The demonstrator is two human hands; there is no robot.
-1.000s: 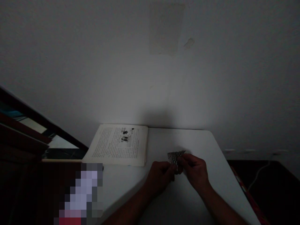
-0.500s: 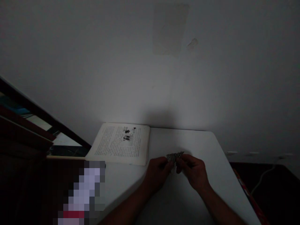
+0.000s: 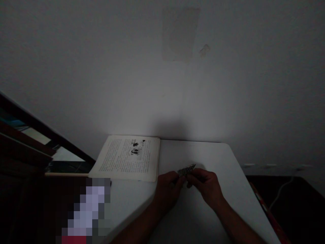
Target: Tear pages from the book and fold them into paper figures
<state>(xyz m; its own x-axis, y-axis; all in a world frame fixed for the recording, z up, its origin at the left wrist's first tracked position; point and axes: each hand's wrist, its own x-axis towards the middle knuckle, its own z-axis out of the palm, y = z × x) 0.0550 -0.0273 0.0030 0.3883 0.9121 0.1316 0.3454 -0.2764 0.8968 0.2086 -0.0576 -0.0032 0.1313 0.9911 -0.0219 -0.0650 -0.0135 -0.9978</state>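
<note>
Between my hands, above the white table (image 3: 195,152), is a small piece of folded printed paper (image 3: 186,170), roughly triangular, with a point towards the upper right. My left hand (image 3: 169,188) pinches its left and lower part, thumb on the near side. My right hand (image 3: 205,183) grips its lower right part with thumb and fingers. The fingers hide the paper's lower part, and the dim light blurs its print.
A book (image 3: 127,159) with printed text and a small picture lies at the table's back left. A pale wall (image 3: 114,84) rises behind the table. At the lower left, a pixelated patch (image 3: 86,206) covers something. A pale cable (image 3: 281,193) hangs at the right.
The view has shifted slightly. The folded paper's shape between my fingers looks a little narrower and more tilted up to the right. Both hands keep their grip.
</note>
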